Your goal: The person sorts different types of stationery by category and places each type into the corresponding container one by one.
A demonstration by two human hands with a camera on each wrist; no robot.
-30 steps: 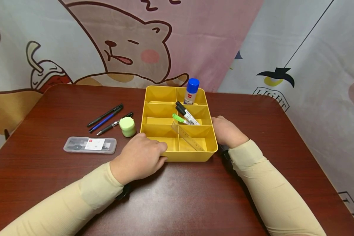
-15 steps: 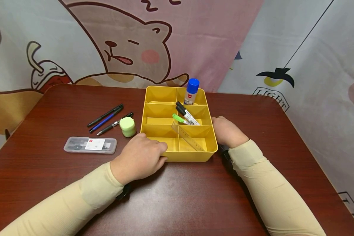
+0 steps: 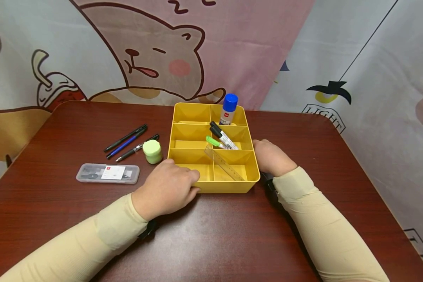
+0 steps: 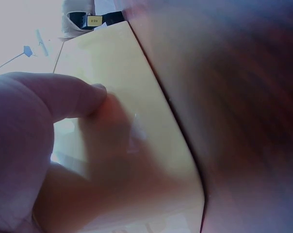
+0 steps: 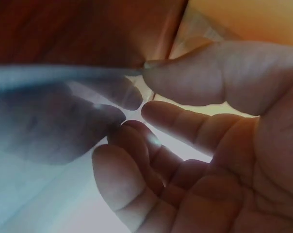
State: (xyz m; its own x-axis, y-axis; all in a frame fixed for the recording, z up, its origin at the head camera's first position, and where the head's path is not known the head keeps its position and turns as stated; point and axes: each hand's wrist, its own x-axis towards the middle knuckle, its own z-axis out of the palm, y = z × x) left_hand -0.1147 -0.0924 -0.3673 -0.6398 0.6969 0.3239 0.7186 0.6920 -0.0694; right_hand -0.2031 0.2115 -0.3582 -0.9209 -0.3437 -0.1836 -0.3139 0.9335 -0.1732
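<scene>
A left hand [image 3: 167,188] grips the near-left corner of a yellow tray [image 3: 229,188] on a table [image 3: 204,243], right hand [image 3: 272,158] bent alongside, its hold unclear; an uneven tug could topple the glue stick [image 3: 229,107].

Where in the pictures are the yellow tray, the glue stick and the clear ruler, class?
Yellow tray [image 3: 225,187]: head view, on its front outer wall.
Glue stick [image 3: 230,106]: head view, on its blue cap.
Clear ruler [image 3: 225,164]: head view, near the middle of its length.
</scene>
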